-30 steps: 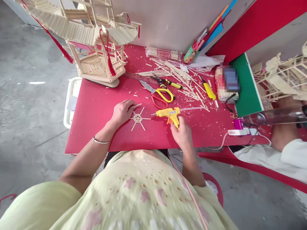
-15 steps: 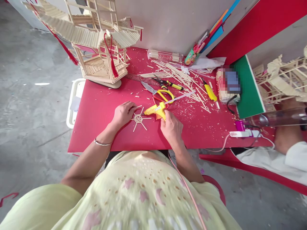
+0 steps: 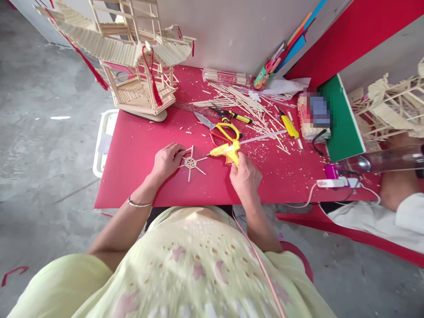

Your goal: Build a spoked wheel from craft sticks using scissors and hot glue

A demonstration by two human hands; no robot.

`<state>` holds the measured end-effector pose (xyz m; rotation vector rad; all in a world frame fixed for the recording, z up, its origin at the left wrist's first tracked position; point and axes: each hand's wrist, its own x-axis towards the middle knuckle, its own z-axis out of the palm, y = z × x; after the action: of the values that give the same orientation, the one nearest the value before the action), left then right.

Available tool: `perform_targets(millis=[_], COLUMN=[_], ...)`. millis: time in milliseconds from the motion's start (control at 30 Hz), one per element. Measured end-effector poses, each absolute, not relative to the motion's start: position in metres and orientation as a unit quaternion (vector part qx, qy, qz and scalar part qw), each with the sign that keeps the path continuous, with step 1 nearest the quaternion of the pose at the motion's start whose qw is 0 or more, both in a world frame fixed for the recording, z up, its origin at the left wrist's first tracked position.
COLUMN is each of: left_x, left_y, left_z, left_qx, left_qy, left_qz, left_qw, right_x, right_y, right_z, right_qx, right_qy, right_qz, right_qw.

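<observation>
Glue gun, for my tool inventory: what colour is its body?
The glue gun is yellow, best seen in the head view.

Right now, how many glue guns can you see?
1. The yellow plastic glue gun is in the right hand, its nozzle towards the pale, spoked wooden-stick wheel by the left hand. No other shows, though the clutter could hide one.

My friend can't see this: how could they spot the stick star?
On the red table, find the left hand. Between it and the yellow glue gun is the stick star, its spokes spreading from a hexagon, unlike the loose sticks beyond.
</observation>
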<state>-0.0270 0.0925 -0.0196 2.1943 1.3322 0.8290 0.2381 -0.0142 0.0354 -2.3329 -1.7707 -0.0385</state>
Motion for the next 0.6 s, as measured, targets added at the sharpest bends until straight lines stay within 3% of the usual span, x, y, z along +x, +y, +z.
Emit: perform_targets(millis=[600], left_x=[-0.033], left_y=[0.073], left_z=[-0.015], left_qx=[0.755], left_qy=[0.532], left_qz=[0.306], left_qw=[0.231], right_x=[0.231], right_y=[-0.009], right_z=[0.037], right_qx=[-0.786], right_qy=[-0.606], right_qz=[-0.025], right_qw=[0.119])
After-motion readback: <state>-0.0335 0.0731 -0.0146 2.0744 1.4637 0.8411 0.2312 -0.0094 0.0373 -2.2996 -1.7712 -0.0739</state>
